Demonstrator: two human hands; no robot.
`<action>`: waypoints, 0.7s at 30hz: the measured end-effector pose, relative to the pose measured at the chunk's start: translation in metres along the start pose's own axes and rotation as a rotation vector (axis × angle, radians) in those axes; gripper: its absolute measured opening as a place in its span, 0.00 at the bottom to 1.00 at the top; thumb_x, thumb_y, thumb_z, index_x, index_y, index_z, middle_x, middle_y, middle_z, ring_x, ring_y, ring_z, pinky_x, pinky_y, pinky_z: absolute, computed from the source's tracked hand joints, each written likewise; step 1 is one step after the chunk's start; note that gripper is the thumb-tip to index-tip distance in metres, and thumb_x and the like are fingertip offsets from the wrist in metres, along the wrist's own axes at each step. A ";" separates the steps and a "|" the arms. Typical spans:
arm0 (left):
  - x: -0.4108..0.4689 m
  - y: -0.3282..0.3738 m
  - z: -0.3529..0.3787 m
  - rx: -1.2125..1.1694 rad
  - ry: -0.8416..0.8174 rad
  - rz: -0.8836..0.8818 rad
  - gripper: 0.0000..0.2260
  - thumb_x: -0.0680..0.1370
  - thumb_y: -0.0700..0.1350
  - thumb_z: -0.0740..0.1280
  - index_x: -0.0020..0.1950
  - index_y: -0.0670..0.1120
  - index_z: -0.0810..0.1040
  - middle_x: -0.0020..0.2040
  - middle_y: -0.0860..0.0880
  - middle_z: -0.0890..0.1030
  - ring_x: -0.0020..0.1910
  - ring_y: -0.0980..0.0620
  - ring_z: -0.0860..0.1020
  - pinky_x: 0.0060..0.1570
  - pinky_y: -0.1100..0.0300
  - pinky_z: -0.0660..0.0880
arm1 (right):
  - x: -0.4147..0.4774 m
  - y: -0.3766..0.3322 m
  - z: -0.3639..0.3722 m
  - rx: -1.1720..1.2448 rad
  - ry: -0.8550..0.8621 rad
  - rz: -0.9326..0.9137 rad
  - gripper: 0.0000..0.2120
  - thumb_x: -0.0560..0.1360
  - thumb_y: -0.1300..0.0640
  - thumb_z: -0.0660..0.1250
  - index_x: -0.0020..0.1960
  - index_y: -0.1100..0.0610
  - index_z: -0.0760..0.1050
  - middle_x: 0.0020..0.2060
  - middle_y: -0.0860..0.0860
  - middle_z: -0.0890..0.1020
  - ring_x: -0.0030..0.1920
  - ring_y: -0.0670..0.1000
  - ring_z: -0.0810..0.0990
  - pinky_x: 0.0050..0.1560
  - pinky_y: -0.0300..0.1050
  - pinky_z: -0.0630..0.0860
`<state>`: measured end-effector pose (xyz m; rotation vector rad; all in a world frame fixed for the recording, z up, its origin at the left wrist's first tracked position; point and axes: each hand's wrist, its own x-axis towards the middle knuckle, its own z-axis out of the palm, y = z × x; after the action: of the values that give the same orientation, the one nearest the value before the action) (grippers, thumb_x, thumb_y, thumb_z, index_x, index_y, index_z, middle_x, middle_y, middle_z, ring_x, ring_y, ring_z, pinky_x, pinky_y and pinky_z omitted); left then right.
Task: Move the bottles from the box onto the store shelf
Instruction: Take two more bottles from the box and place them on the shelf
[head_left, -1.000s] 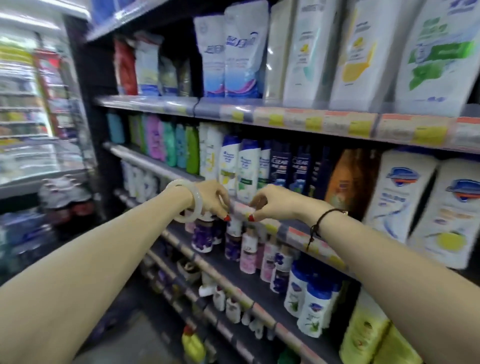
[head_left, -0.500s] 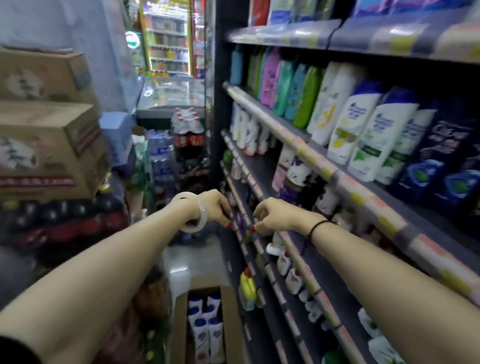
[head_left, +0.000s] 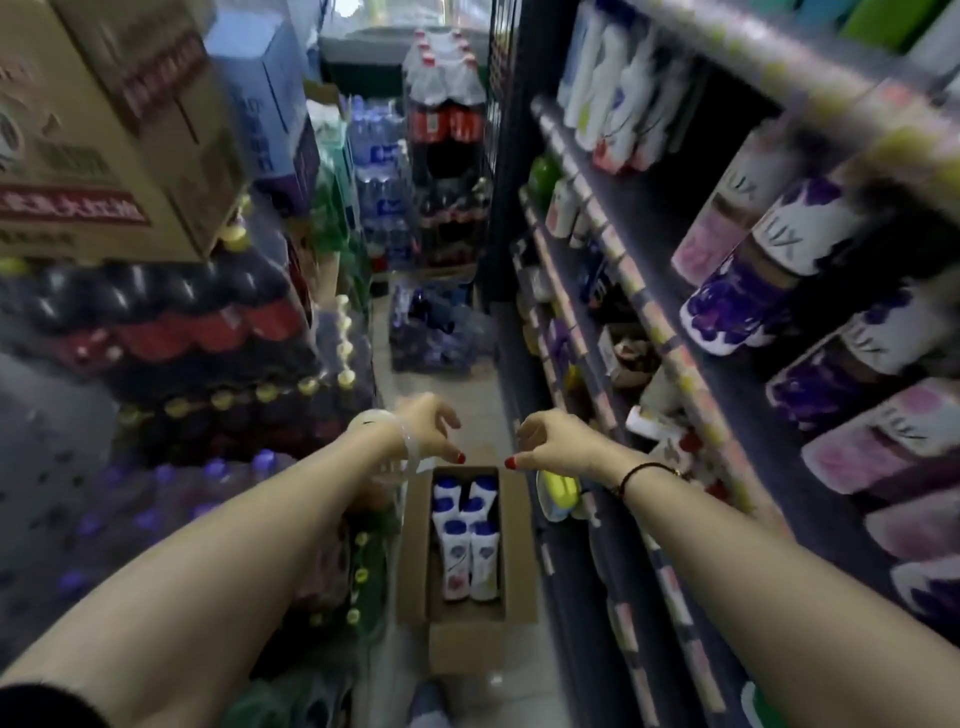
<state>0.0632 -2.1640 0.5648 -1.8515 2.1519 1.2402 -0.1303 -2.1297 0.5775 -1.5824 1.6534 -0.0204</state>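
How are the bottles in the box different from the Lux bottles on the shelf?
The bottles in the box have blue caps and sit packed in a floor carton; the Lux bottles stand on the shelf, with purple or pink labels. The boxed ones look smaller from here. Both kinds are mostly white.

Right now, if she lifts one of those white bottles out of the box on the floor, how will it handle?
The white bottles look like rigid plastic, so one should probably keep its shape when gripped. They seem full and sealed under blue caps, so likely fairly heavy for their size. The glossy surface may be a little slippery. Neither the left hand nor the right hand holds anything.
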 end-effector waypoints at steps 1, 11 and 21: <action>0.010 -0.007 0.006 -0.017 -0.006 -0.008 0.24 0.68 0.47 0.75 0.62 0.45 0.75 0.56 0.46 0.80 0.51 0.49 0.79 0.48 0.59 0.75 | 0.011 0.005 0.007 0.017 -0.008 0.010 0.28 0.70 0.49 0.72 0.66 0.59 0.71 0.60 0.55 0.79 0.58 0.53 0.78 0.53 0.42 0.73; 0.120 -0.082 0.093 -0.060 -0.120 -0.072 0.24 0.68 0.46 0.75 0.62 0.44 0.75 0.55 0.46 0.80 0.53 0.48 0.79 0.50 0.58 0.76 | 0.132 0.082 0.085 -0.008 -0.152 0.096 0.27 0.69 0.51 0.73 0.65 0.59 0.72 0.57 0.56 0.80 0.55 0.54 0.79 0.57 0.49 0.77; 0.239 -0.196 0.233 -0.084 -0.224 -0.194 0.25 0.67 0.46 0.76 0.62 0.46 0.75 0.57 0.47 0.80 0.53 0.49 0.78 0.50 0.59 0.76 | 0.263 0.183 0.223 -0.035 -0.288 0.145 0.30 0.70 0.52 0.72 0.68 0.60 0.69 0.62 0.56 0.77 0.60 0.54 0.77 0.59 0.48 0.76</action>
<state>0.0572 -2.2161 0.1811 -1.8017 1.7881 1.4350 -0.1217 -2.1970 0.1930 -1.4127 1.5416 0.3005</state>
